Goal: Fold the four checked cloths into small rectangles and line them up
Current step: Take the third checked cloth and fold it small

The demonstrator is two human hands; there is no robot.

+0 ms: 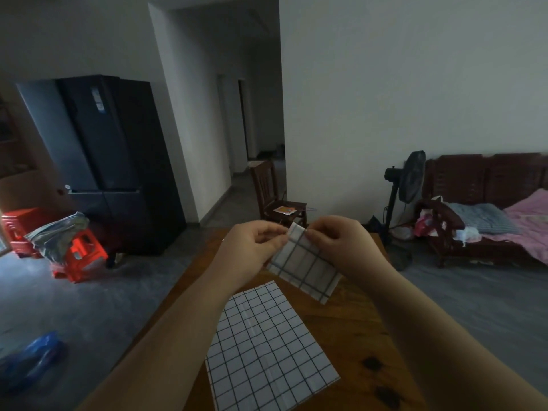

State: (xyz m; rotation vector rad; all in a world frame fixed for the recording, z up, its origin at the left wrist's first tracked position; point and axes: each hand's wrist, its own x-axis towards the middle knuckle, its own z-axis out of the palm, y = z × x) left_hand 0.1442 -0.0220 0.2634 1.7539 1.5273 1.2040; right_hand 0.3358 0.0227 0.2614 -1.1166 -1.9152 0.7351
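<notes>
Nearest us, one checked cloth (pixel 267 345) lies flat on the counter (pixel 353 318); above it our left grip (pixel 255 247) and right grip (pixel 341 241) pinch the top edge of a smaller folded cloth (pixel 305 269).

Dim room, grey floor (pixel 98 307), pale walls (pixel 400 84); dark fridge (pixel 118 161) at left, wooden chair (pixel 275 194) centre, standing fan (pixel 406 188) and wooden sofa (pixel 486 185) at right.
</notes>
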